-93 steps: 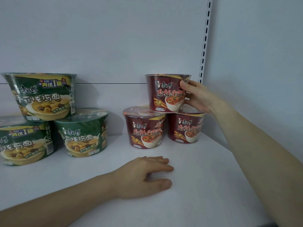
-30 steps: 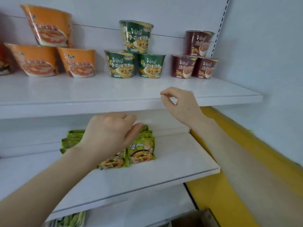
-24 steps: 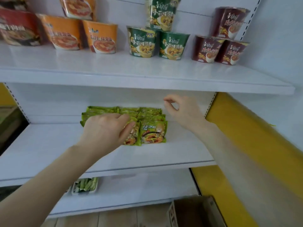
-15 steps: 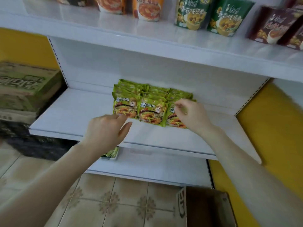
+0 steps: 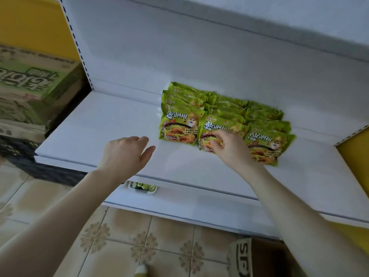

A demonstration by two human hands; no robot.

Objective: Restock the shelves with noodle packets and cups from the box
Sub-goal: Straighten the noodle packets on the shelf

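Note:
Several green noodle packets [image 5: 225, 118] lie in three overlapping rows on the white middle shelf [image 5: 95, 128]. My right hand [image 5: 229, 148] is over the front packet of the middle row [image 5: 219, 126], its curled fingers pinching that packet's front. My left hand [image 5: 125, 152] hovers above the shelf's front edge, to the left of the packets, fingers relaxed and holding nothing. A brown cardboard box [image 5: 257, 258] stands open on the floor at the bottom right.
The upper shelf's underside [image 5: 259, 27] overhangs the packets. A lower shelf [image 5: 179, 198] holds a small white tray of green items [image 5: 142, 187]. Green printed cartons [image 5: 30, 84] are stacked at the left. Tiled floor [image 5: 119, 236] lies below; yellow wall [image 5: 355, 148] at the right.
The view has dropped from the cup shelf to the packet shelf. My right hand has come down onto the middle front packet; my left hand stays open to the left of the rows.

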